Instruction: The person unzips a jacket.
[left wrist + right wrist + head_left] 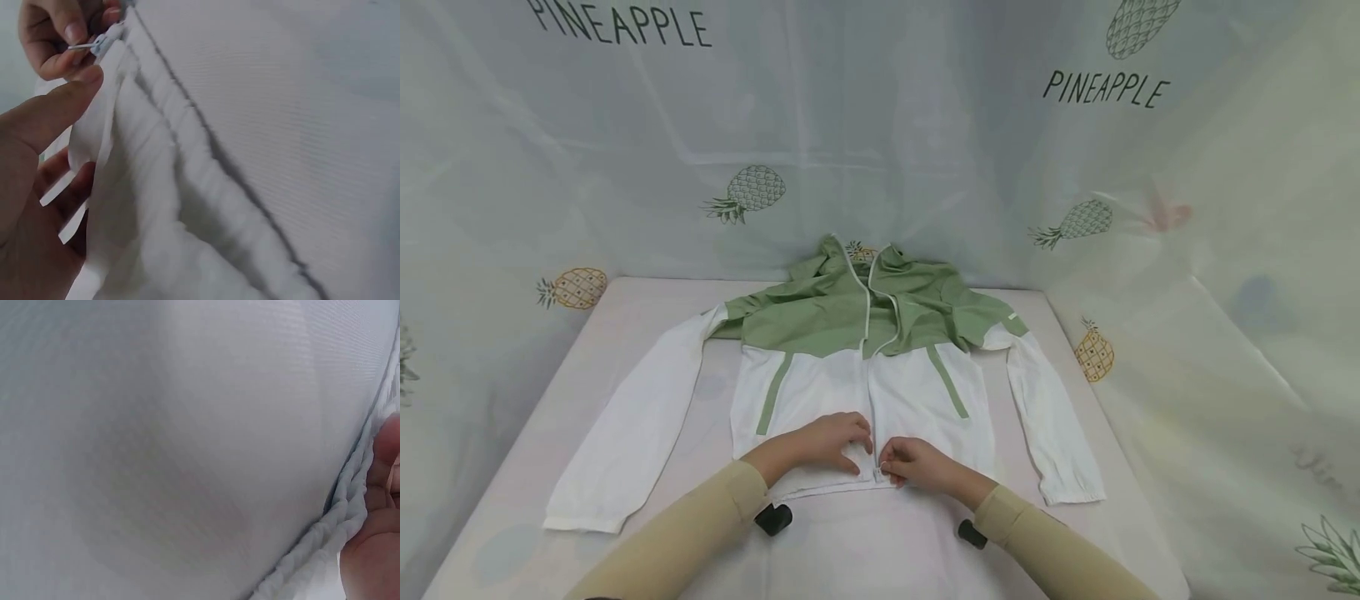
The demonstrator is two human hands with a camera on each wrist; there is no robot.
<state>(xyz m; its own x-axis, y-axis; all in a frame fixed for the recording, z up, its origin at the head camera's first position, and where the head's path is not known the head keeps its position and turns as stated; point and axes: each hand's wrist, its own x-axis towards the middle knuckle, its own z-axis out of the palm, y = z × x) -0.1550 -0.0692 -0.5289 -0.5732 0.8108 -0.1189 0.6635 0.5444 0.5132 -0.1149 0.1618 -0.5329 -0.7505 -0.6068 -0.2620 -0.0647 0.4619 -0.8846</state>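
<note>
A green and white zip-up jacket lies front up with its sleeves spread. At the bottom of its front opening, my right hand pinches the small pale zipper pull between thumb and fingertips. My left hand is at the opposite front edge near the hem, thumb and fingers spread apart. In the left wrist view, its fingers touch the white fabric and its thumb points towards the zipper. Gathered hem runs beside the right hand in the right wrist view, where the zipper pull is hidden.
The jacket lies on a pale covered table. A curtain printed with pineapples hangs behind and at both sides. The white sleeves reach out left and right. Black wrist devices sit below the forearms.
</note>
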